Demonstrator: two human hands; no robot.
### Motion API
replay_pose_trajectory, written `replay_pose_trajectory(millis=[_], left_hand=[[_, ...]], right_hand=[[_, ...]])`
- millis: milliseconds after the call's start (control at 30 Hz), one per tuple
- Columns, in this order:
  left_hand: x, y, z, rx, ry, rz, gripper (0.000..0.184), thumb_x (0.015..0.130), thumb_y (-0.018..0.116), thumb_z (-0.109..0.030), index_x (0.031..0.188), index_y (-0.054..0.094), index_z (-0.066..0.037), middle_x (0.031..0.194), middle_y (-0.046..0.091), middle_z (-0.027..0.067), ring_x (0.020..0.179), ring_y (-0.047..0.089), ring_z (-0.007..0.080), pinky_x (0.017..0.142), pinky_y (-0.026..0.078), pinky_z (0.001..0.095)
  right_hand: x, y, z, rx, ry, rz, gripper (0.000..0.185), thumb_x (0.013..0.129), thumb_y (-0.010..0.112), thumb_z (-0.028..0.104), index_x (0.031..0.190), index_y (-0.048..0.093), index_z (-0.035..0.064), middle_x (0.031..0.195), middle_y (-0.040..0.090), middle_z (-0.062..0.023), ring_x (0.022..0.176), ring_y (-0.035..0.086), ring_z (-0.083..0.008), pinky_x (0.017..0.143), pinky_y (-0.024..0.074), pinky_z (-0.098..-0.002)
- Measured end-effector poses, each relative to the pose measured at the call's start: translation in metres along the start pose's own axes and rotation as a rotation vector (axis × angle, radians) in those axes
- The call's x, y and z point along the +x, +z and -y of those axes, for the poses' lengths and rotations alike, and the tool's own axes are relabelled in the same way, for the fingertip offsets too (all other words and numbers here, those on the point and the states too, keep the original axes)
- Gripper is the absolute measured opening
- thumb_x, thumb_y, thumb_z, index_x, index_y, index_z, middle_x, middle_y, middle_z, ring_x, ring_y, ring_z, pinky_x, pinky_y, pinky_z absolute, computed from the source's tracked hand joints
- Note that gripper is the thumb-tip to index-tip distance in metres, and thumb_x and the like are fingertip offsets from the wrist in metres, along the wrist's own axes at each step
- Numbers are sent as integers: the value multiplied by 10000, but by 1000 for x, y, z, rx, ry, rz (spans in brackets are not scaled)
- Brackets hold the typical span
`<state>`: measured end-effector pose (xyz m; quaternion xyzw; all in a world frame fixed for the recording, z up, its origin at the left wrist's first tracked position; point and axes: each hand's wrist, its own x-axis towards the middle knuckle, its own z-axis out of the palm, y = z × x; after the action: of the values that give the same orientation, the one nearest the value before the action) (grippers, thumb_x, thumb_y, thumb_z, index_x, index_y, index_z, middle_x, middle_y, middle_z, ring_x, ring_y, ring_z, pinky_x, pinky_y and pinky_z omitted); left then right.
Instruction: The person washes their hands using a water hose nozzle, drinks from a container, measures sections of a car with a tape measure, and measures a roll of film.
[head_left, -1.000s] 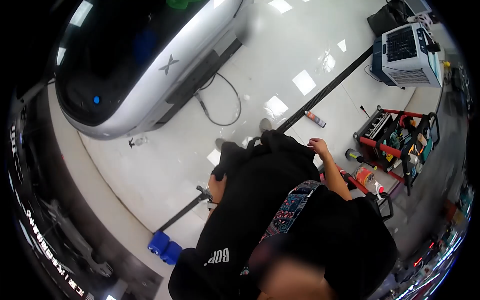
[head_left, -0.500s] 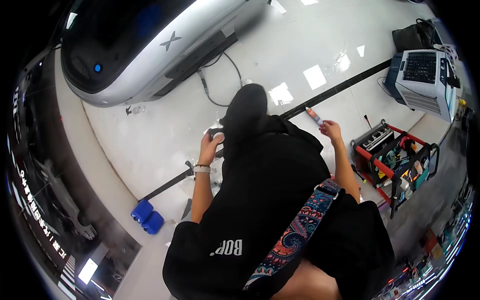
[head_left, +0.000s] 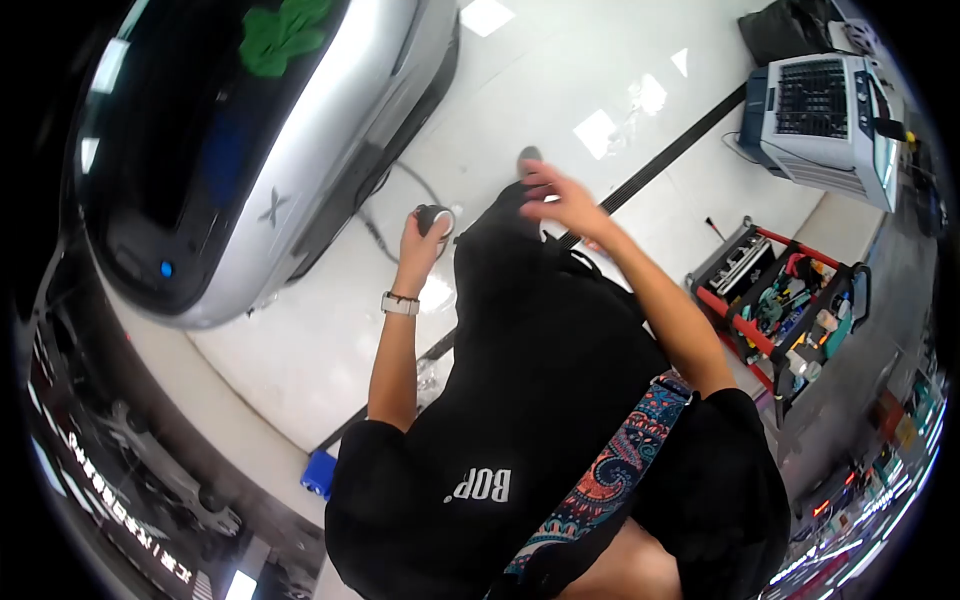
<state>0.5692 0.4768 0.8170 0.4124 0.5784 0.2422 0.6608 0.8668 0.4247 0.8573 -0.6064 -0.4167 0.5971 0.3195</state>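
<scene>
My left hand [head_left: 417,247] is wrapped round a small dark round object with a pale face [head_left: 436,221], which looks like a roll, and a pale watch band sits on that wrist. In front of my body, my right hand [head_left: 563,203] has its fingers spread and holds nothing. It hangs over the dark trouser leg [head_left: 495,232], near one shoe [head_left: 530,154]. Beyond my left hand stands a silver car [head_left: 300,150], with a green cloth [head_left: 283,36] on its dark glass.
A red-framed tool cart [head_left: 775,300] full of tools stands on the right. Behind it is a white air cooler [head_left: 830,120] beside a black bag [head_left: 785,35]. A dark floor drain [head_left: 660,160] crosses the tiles. A hose [head_left: 375,235] lies by the car, and a blue container [head_left: 319,472] is at lower left.
My left hand has moved forward with the round object. My right hand has swung inward from the right side to in front of the legs. The car appears nearer and the view has turned.
</scene>
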Motion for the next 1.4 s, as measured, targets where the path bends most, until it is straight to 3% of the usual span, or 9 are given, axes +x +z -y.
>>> replay_pose_trajectory(millis=[133, 267, 467, 533, 633, 933, 1133, 1267, 1400], left_hand=[[34, 114, -100, -177, -37, 437, 506, 983, 588, -241, 1365, 416, 42, 1240, 572, 108, 1112, 574, 159, 951, 487, 295], [75, 156, -155, -329, -215, 742, 384, 1049, 460, -207, 1361, 470, 17, 1315, 552, 105, 1228, 537, 196, 997, 469, 327], [177, 81, -30, 1209, 417, 454, 625, 820, 650, -175, 1374, 473, 54, 1243, 610, 209, 1055, 644, 286, 861, 536, 362], [169, 98, -60, 759, -326, 557, 627, 821, 636, -118, 1398, 451, 42, 1218, 616, 192, 1004, 646, 254, 813, 547, 353], [182, 105, -53, 218, -500, 575, 610, 831, 613, -87, 1413, 451, -6, 1188, 622, 167, 940, 643, 184, 738, 551, 317], [245, 223, 4, 929, 30, 144, 227, 792, 626, -125, 997, 696, -54, 1006, 699, 202, 963, 652, 396, 871, 516, 432], [282, 309, -23, 1188, -6, 128, 241, 882, 594, -230, 940, 686, -14, 975, 687, 238, 934, 653, 407, 826, 516, 447], [282, 352, -48, 952, 33, 41, 476, 907, 559, -427, 1023, 568, 35, 904, 655, 280, 921, 637, 450, 812, 504, 481], [295, 374, -65, 1142, -67, -34, 287, 934, 583, -238, 1036, 570, 30, 892, 645, 241, 858, 645, 397, 776, 513, 436]], right_hand=[[41, -26, 72, -150, -379, 175, 921, 712, 851, 158, 1498, 370, 156, 1476, 370, -166, 1279, 462, -299, 1046, 433, -397], [57, -109, 57, -70, -265, -159, 588, 730, 790, 98, 1271, 561, 90, 1089, 578, -91, 1017, 606, -238, 877, 515, -347], [15, -247, -35, 469, 221, -767, 435, 808, 692, 67, 1221, 562, 109, 968, 582, -31, 776, 625, -143, 660, 563, -297], [-3, -284, -108, 499, 241, -1057, 417, 814, 689, 92, 1206, 554, 140, 951, 580, -30, 790, 616, -153, 657, 566, -318], [-42, -324, -164, 1014, 362, -1278, 106, 852, 629, 134, 946, 596, 166, 838, 585, -25, 742, 566, -181, 663, 547, -385], [-44, -434, -251, 1005, 843, -1247, 127, 785, 650, 126, 833, 540, 84, 823, 490, -54, 834, 501, -207, 644, 510, -426], [42, -545, -243, 525, 566, -977, 369, 731, 656, 27, 1089, 565, 49, 755, 594, -88, 522, 550, -172, 420, 441, -314], [114, -621, -262, -11, 357, -943, 364, 637, 752, 133, 975, 628, 77, 753, 631, -81, 693, 640, -212, 594, 532, -376], [139, -673, -182, 180, 322, -892, 442, 641, 776, 143, 1050, 632, 54, 855, 666, -91, 650, 642, -185, 518, 530, -320]])
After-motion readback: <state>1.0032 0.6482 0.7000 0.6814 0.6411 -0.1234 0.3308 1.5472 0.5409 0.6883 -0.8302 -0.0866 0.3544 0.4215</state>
